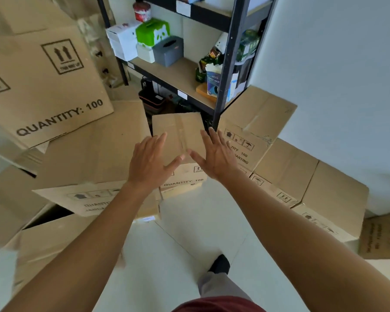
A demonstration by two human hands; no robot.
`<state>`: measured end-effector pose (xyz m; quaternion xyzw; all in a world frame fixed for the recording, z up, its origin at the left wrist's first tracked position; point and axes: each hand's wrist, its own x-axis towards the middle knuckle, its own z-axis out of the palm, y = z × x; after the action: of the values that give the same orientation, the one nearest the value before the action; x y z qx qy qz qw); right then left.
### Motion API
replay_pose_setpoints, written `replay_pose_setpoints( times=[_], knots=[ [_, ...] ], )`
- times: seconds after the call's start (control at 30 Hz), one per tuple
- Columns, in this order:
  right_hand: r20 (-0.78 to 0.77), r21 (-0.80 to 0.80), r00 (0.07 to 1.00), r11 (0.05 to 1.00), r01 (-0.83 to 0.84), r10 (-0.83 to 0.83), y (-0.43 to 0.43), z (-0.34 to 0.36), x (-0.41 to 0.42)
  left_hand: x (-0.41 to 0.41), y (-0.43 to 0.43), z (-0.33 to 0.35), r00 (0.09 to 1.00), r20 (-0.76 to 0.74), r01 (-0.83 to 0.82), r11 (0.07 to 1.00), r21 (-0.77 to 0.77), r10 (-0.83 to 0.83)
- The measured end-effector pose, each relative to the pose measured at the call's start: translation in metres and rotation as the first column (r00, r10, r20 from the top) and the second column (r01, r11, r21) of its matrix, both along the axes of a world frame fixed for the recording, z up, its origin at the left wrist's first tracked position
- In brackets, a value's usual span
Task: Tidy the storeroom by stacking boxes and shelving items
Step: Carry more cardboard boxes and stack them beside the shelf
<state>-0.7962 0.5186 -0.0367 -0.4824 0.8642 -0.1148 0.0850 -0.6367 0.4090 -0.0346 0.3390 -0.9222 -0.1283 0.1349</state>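
The small box (178, 136) sits closed in front of the rack (225, 75), with tape running down its top. It lies between a wide box (95, 154) on its left and a row of closed boxes (286, 167) along the wall on its right. At the lower left, another box (50, 215) gapes open under a flap, but we cannot see what is inside.

Our left hand (149, 163) and right hand (216, 154) hover palms down over the near end of the small box. The fingers are straight and spread and the thumbs point toward each other. They grip nothing, and we cannot tell whether they touch the cardboard.

On the rack's middle board, a white carton (122, 41), a green tissue holder (152, 32) and a grey one (168, 50) crowd the back left corner. A pack of face masks (214, 84) stands at the front right edge, behind the black post. A big box (43, 86) marked "QUANTITY: 100" leans tilted at the left.
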Motion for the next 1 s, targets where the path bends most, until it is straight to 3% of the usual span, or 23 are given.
replay_pose_setpoints(
  times=[0.57,0.87,1.0],
  knots=[
    [0.077,-0.019,0.944,0.947,-0.322,0.322,-0.052,-0.018,0.302,0.326,-0.01,-0.023,0.937,0.033,-0.349,0.932,0.098,0.347],
    [0.082,0.095,0.814,0.809,-0.58,0.575,-0.133,-0.048,0.398,0.43,-0.042,-0.045,0.837,0.055,-0.547,0.831,0.099,0.544],
    [0.106,0.121,0.754,0.744,-0.657,0.649,-0.181,-0.062,0.429,0.463,-0.076,-0.056,0.772,0.116,-0.636,0.753,0.171,0.625]
  ],
)
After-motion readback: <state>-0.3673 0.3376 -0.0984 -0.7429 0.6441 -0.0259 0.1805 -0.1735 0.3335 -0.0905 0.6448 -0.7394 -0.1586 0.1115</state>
